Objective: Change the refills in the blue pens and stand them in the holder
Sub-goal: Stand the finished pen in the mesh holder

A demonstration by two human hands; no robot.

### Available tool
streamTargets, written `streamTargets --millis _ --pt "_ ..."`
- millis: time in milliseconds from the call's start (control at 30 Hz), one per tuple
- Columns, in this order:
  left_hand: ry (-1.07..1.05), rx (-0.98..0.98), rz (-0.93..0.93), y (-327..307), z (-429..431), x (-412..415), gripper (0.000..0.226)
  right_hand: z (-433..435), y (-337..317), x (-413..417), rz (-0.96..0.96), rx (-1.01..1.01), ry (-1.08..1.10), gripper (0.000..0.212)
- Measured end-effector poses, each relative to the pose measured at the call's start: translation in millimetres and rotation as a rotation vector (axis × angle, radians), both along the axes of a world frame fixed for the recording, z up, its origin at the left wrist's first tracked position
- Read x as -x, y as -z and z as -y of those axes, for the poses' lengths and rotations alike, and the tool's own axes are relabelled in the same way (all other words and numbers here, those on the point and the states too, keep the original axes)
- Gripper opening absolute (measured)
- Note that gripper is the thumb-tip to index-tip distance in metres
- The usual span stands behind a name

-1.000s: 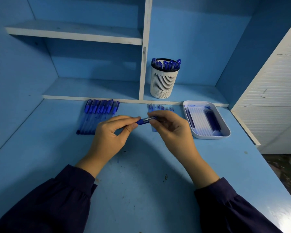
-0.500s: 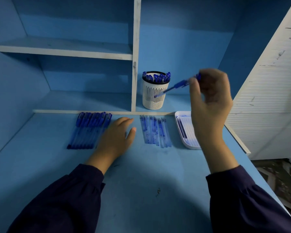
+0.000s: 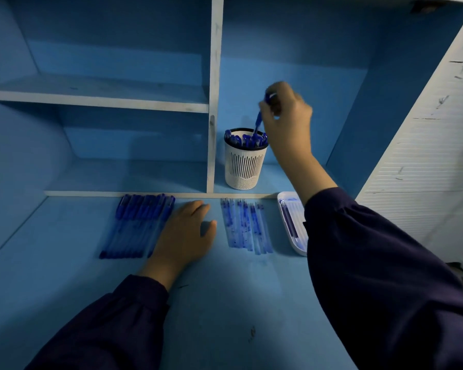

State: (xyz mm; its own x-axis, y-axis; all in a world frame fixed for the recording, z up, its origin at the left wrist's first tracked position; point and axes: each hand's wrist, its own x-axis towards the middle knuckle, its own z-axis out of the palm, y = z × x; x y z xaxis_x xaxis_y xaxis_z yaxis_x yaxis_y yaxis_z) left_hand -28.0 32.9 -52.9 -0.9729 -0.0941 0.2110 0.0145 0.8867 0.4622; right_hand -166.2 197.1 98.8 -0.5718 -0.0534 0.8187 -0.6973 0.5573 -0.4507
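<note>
My right hand (image 3: pixel 288 116) is raised above the white slotted holder (image 3: pixel 244 166) and pinches a blue pen (image 3: pixel 258 122) by its top end. The pen hangs nearly upright with its tip down among the several blue pens standing in the holder. My left hand (image 3: pixel 186 233) lies flat on the blue desk, fingers straight, between a row of several blue pens (image 3: pixel 139 225) on its left and a row of clear refills (image 3: pixel 245 227) on its right.
A white tray (image 3: pixel 292 225) holding refills sits at the right, partly hidden by my right sleeve. The holder stands on a low shelf beside a white vertical divider (image 3: pixel 214 102). A white slatted panel (image 3: pixel 425 156) closes off the right side.
My right hand has carried the pen from mid-air over to the holder and turned it from slanted to nearly upright, tip down. My left hand has stayed flat on the desk.
</note>
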Motion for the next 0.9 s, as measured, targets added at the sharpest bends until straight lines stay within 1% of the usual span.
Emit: streamTargets --millis 67,133,200,300,433,500,567,700,800,900 --pt "0.001 -0.003 0.003 -0.3 0.7 -1.1 0.066 -0.2 15.0 16.6 0.125 -0.204 0.056 0.011" --pt "-0.003 0.001 -0.004 -0.2 1.1 -1.3 0.067 -3.1 27.5 22.8 0.180 -0.309 0.074 0.024" --pt "-0.016 0.007 -0.013 0.5 0.6 -1.0 0.057 -7.3 35.9 19.9 0.156 -0.272 0.029 0.028" --pt "-0.027 0.024 -0.040 2.5 -1.3 -1.6 0.052 -13.7 40.7 -0.6 0.124 -0.151 -0.040 0.025" --pt "-0.029 0.012 -0.084 4.4 -0.2 -5.2 0.045 -13.2 53.3 -34.6 0.097 0.017 -0.008 0.025" --pt "0.000 -0.003 -0.147 4.3 2.0 -8.4 0.039 -9.7 64.2 -53.6 0.107 0.077 -0.002 0.023" --pt "0.026 0.007 -0.200 1.3 5.4 -14.7 0.037 -4.5 77.0 -71.2 0.158 0.078 -0.029 0.023" --pt "-0.002 0.015 -0.275 -9.9 19.9 -31.2 0.040 14.9 103.2 -95.5 0.285 -0.043 -0.115 0.025" --pt "-0.063 0.020 -0.280 -12.4 40.1 -39.9 0.045 34.2 117.0 -108.8 0.346 -0.192 -0.188 0.026" --pt "-0.123 0.038 -0.265 -9.9 63.6 -48.7 0.051 53.2 130.0 -117.6 0.384 -0.298 -0.287 0.030"
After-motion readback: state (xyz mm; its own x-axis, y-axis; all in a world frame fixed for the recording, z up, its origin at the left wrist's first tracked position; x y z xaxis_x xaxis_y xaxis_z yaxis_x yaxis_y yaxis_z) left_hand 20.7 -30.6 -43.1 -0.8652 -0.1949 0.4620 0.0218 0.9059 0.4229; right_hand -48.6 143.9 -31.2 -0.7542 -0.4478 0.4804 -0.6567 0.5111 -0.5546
